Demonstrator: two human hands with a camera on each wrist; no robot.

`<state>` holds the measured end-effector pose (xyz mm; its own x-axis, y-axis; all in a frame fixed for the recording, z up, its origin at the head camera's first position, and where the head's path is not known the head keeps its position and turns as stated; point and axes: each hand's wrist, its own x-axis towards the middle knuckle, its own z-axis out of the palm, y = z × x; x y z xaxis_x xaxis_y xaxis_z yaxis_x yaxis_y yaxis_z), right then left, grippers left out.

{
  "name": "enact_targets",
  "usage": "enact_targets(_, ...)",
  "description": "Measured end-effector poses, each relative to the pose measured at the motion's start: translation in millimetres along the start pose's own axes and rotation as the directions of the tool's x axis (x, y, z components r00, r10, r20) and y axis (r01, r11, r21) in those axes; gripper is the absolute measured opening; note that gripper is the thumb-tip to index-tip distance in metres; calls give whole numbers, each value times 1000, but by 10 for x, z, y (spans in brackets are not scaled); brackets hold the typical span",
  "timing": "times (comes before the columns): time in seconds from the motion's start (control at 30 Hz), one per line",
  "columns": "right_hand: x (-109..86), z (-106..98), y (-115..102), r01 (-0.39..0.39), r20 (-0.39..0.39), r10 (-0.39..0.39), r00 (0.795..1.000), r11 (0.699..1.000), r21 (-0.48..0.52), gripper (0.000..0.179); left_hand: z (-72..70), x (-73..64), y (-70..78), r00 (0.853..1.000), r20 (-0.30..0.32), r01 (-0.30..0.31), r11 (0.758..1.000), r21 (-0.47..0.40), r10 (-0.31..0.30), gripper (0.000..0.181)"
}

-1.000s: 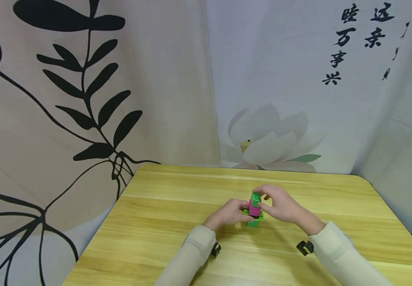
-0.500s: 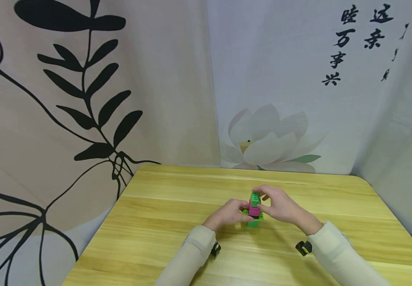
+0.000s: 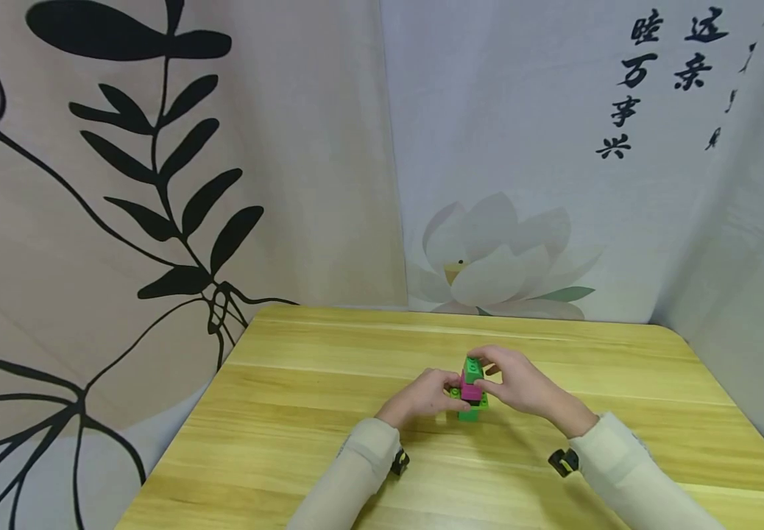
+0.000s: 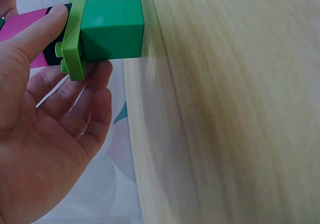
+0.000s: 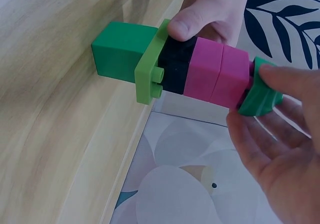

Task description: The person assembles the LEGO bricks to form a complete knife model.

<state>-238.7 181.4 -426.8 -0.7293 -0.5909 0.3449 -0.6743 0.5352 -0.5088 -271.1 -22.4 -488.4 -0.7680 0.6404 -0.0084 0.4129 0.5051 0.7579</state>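
Observation:
A tower of toy building bricks stands upright on the table. At its base is a green brick (image 5: 120,51), then a wider lime-green plate (image 5: 150,66), a black brick (image 5: 177,66) and two pink bricks (image 5: 216,72). A green curved brick (image 5: 262,91) caps the tower, slightly tilted, with a dark gap showing against the upper pink brick. My left hand (image 3: 425,395) grips the tower at the black brick, thumb on its near side. Up top, my right hand (image 3: 521,379) holds the green curved brick between thumb and fingers.
The wooden table (image 3: 329,442) extends around the tower on every side. Behind its far edge hangs a printed cloth backdrop (image 3: 316,162) with black leaves, a lotus and written characters. A small black device (image 3: 564,461) sits under the right wrist.
My right hand has shifted very slightly downward on the green curved brick. The left hand and the lower bricks keep their places.

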Motion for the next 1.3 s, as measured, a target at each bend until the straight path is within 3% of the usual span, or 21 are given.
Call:
enact_targets(0.5,11,0,-34,-20,9,20,1000,999,-27,43,2,20,-15,1000,3,-15,1000,-8,15,24)
enact_targets(0.83,-1,16,-6,16,-18,-16,1000,1000,1,40,14,5,-11,1000,-4,-15,1000,-8,15,23)
enact_targets(1.3,24,-24,-33,-74,25,74,997,997,-5,41,19,-7,-3,1000,3,-13,1000,5,13,23)
